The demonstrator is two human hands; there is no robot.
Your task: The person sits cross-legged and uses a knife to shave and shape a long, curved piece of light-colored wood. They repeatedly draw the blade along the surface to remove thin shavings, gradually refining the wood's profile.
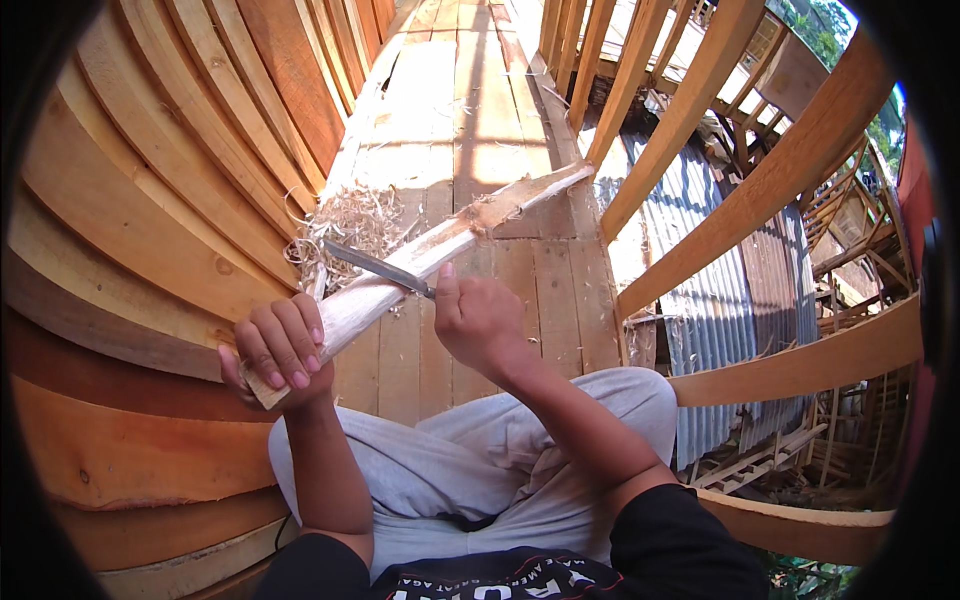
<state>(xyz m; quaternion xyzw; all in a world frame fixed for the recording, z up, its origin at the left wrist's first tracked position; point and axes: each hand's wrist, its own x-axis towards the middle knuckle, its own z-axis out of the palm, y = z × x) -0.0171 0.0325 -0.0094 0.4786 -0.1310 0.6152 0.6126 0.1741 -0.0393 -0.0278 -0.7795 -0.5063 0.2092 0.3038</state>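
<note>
A long pale piece of wood (372, 298) slants across in front of me, its bark partly stripped and a brown patch left near the far end. Its near end is in the grip of my left hand (285, 345), fingers wrapped over the top. In my right hand (478, 322) is a knife (380, 265), the fist closed round its handle, which is mostly hidden. The blade lies across the wood and points to the left, toward a heap of curly wood shavings (355, 225).
Plank flooring (500, 110) runs away ahead of me, with shavings scattered over it. On the left, upright boards (150, 190) form a wall. Wooden railing slats (680, 120) stand on the right, with corrugated metal sheets (725, 300) lower down beyond them. My crossed legs (470, 460) are close below my hands.
</note>
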